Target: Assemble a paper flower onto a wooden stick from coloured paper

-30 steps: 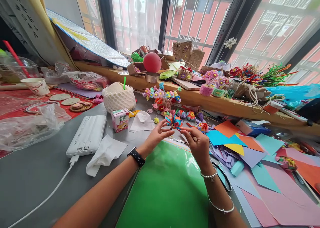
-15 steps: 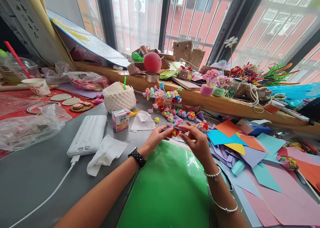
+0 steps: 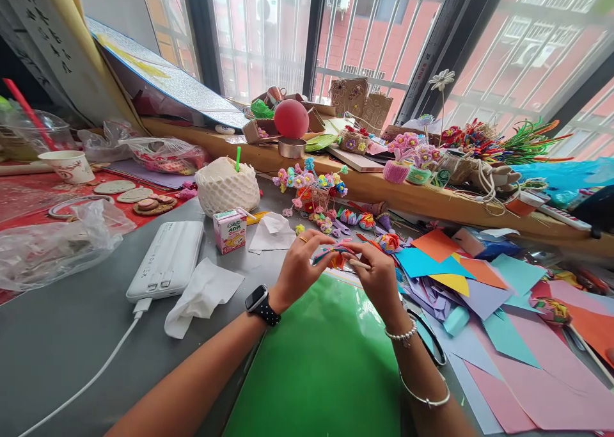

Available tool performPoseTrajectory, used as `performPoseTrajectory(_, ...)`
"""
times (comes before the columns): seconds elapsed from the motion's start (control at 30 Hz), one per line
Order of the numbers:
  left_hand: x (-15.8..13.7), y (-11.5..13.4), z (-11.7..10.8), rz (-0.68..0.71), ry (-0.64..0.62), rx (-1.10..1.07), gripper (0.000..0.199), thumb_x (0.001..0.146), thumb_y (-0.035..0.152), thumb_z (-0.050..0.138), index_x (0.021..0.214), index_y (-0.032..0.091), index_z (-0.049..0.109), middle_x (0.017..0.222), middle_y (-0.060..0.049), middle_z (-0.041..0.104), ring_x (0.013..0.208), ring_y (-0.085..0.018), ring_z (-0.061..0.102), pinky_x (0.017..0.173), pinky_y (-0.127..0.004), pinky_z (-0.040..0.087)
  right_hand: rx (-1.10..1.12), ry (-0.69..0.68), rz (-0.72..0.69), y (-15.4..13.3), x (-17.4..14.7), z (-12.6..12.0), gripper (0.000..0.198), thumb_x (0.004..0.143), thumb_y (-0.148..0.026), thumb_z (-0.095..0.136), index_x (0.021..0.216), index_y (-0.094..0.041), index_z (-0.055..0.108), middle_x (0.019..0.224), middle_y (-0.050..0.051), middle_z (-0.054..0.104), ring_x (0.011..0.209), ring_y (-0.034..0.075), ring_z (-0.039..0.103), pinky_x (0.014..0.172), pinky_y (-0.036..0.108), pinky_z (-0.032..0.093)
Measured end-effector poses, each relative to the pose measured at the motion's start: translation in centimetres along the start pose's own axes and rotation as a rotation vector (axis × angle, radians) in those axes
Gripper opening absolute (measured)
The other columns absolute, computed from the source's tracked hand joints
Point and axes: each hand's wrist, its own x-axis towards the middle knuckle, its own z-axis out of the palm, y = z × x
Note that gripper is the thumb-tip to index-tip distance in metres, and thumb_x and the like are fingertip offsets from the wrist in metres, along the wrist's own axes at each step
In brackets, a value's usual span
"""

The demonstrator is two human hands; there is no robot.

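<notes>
A small multicoloured folded-paper flower point(image 3: 336, 250) is held up between my two hands, over the far end of a glossy green sheet point(image 3: 326, 360). My left hand point(image 3: 298, 264) pinches its left side with thumb and index finger, the other fingers curled above. My right hand point(image 3: 378, 274) has its fingers closed at the flower's right side. A short pale stick point(image 3: 359, 264) pokes out from those fingers. Parts of the flower are hidden by my fingertips.
Coloured paper sheets point(image 3: 532, 373) are piled on the right. Finished-looking paper flowers point(image 3: 367, 220) lie beyond my hands. To the left are a white power bank point(image 3: 165, 261) with a cable, a tissue point(image 3: 204, 296), a small drink carton point(image 3: 230, 230) and a wrapped coconut point(image 3: 226, 187).
My left hand has turned and its fingers have lifted, showing a ring and the watch face. The flower has tilted, and a pale stick now shows at my right hand.
</notes>
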Motion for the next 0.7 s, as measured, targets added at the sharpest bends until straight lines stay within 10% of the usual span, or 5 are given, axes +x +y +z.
performPoseTrajectory(0.7,-0.09,-0.16,0.1,0.032,-0.132,-0.013,0.007,0.076,0.014,0.049,0.08,0.017,0.053,0.084,-0.004,0.054,0.085,-0.016,0.05,0.076,-0.028,0.041,-0.082,-0.037,-0.027,-0.14,-0.17,0.69,0.018,0.078,-0.027,0.052,0.087,-0.017,0.062,0.07,0.004,0.061,0.059,0.014,0.053,0.05,0.024,0.038)
